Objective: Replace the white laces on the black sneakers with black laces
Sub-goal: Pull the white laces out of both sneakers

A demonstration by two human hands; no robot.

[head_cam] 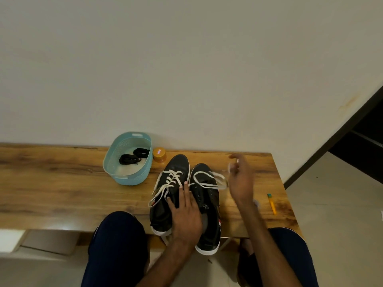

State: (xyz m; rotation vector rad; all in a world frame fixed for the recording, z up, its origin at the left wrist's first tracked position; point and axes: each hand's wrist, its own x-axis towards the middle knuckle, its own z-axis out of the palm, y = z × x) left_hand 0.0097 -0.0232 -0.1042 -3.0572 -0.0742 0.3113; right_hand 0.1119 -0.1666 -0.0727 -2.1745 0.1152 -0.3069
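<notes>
1. Sneakers (207,195) sit side by side at lower centre. Their heels overhang the near edge of the wooden table (62,183) and their toes point away. They have smooth black uppers and white rubber soles.
2. Our left hand (186,214) lies flat across both, fingers straight, pressing down and gripping nothing.
3. We judge that unlacing is the step in hand. On the frame-right shoe the flat white lace (217,176) is out of most eyelets and lies in a slack loop near the toe. The frame-left shoe is fully criss-crossed.
4. Our right hand (240,179), just right of the shoes, is blurred. The lace runs toward it, but we cannot tell whether the fingers pinch it. A thin yellow pen (272,204) lies further right.
5. The next move, we think, calls for drawing that lace clear of the last eyelets while the shoe is held steady.
6. Further back, left of the toes, an oval teal perforated basket (132,179) holds the coiled black laces (134,156), untouched. A round orange-lidded jar (159,155) stands just beside it.
</notes>
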